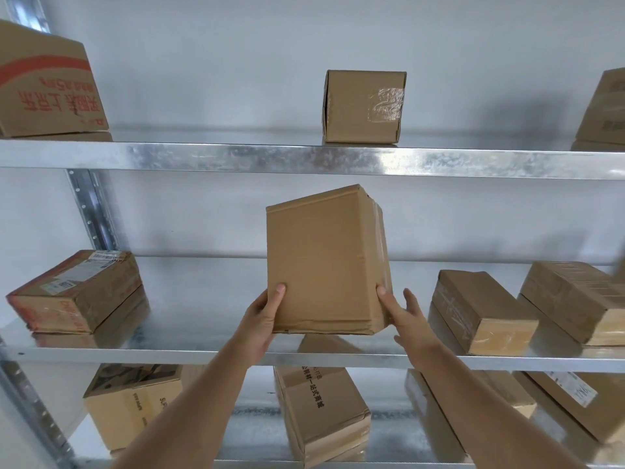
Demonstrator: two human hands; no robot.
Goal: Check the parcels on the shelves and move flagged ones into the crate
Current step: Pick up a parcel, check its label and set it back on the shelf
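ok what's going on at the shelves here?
A person holds a plain cardboard parcel up in front of the middle shelf of a metal rack. The left hand grips its lower left corner; the right hand holds the lower right edge. The bottom looks lifted just clear of the shelf. Other parcels sit on all three shelves. No crate is in view.

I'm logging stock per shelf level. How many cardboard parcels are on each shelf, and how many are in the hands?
Top shelf: 3
Middle shelf: 3
Bottom shelf: 4
Held parcel in left hand and right hand: 1
Total: 11
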